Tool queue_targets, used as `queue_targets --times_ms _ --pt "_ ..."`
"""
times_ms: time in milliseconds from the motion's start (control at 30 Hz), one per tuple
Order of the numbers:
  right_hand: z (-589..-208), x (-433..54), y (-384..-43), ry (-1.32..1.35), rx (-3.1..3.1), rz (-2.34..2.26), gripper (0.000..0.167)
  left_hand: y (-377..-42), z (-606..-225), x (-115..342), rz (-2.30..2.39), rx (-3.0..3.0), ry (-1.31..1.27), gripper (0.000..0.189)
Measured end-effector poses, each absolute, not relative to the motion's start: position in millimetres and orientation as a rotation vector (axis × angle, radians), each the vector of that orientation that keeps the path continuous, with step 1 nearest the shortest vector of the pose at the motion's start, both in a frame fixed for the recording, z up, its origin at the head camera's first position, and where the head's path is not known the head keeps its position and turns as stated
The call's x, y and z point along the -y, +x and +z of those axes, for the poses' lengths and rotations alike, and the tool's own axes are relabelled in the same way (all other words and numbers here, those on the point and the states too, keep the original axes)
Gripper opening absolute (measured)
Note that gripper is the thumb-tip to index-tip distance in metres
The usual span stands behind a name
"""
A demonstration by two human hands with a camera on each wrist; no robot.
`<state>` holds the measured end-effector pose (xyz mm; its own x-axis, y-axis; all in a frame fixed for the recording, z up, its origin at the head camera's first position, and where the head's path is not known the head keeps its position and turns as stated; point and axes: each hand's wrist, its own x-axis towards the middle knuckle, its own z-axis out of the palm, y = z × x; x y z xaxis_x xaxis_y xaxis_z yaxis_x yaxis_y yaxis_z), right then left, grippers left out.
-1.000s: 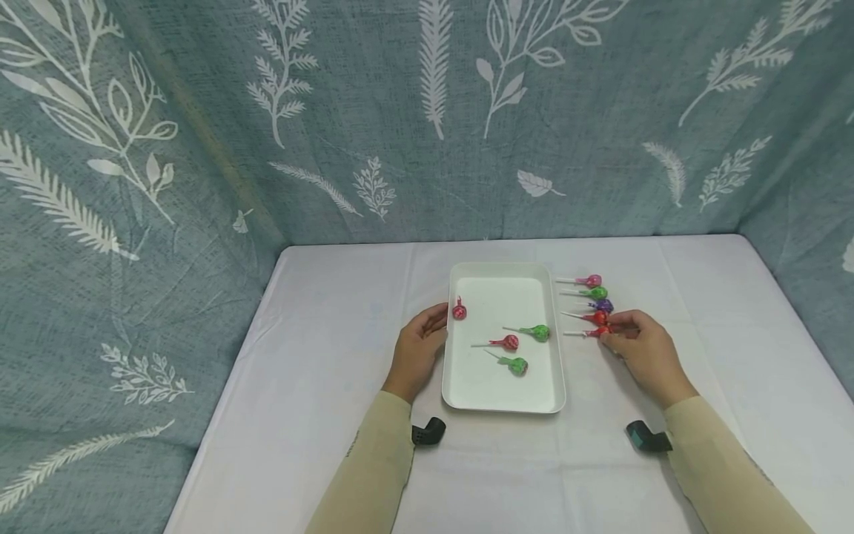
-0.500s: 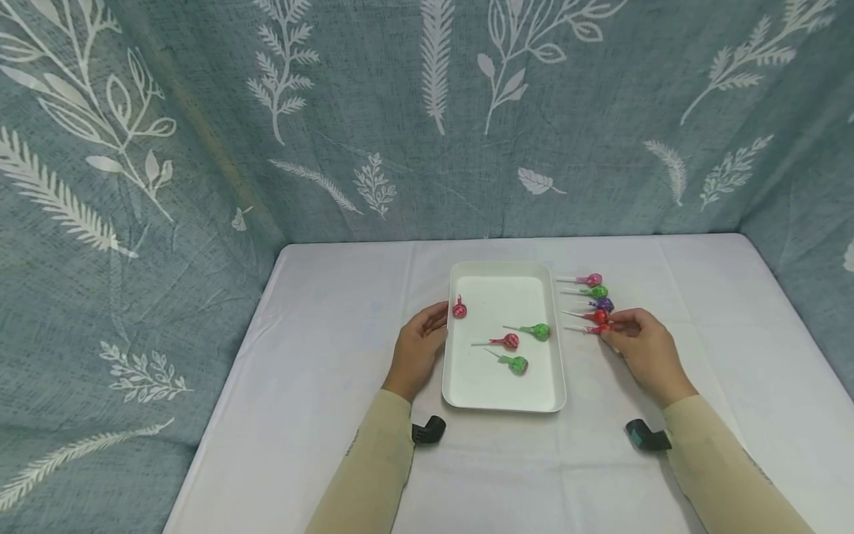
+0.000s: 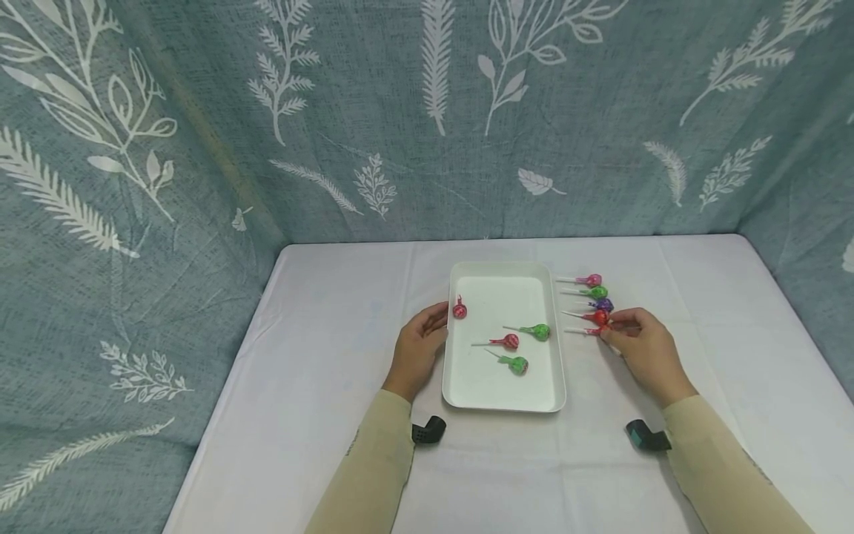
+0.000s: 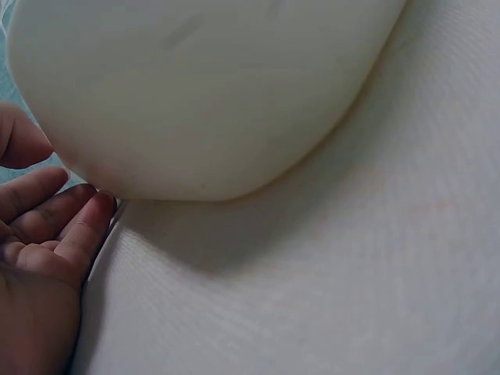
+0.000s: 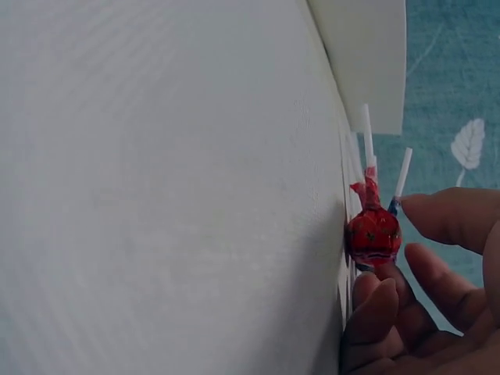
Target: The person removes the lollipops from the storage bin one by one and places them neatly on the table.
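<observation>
A white tray lies on the table and holds several wrapped lollipops, among them a green lollipop and a red lollipop. My left hand rests against the tray's left side, its fingertips touching the edge in the left wrist view. Right of the tray, more lollipops lie in a column, sticks pointing left. My right hand is at the nearest one, a red lollipop, its candy head between thumb and fingers. Its fingertips partly hide that head in the head view.
In the column beyond the right hand are another red lollipop, a purple lollipop, a green lollipop and a pink lollipop. White cloth covers the table. A patterned blue-green curtain stands behind.
The nearest red lollipop in the column shifts slightly away and then slightly back under the right fingers. The left hand and tray stay in place.
</observation>
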<state>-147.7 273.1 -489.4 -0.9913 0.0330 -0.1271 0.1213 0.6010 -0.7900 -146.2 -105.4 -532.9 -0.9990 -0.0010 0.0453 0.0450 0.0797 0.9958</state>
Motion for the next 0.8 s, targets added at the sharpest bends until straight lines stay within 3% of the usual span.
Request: queue_targets --times_ms 800 --pt "-463 -266 -153 0.142 -2.728 -1.448 0.045 -146 -533 106 -2.136 2.260 -0.057 0.047"
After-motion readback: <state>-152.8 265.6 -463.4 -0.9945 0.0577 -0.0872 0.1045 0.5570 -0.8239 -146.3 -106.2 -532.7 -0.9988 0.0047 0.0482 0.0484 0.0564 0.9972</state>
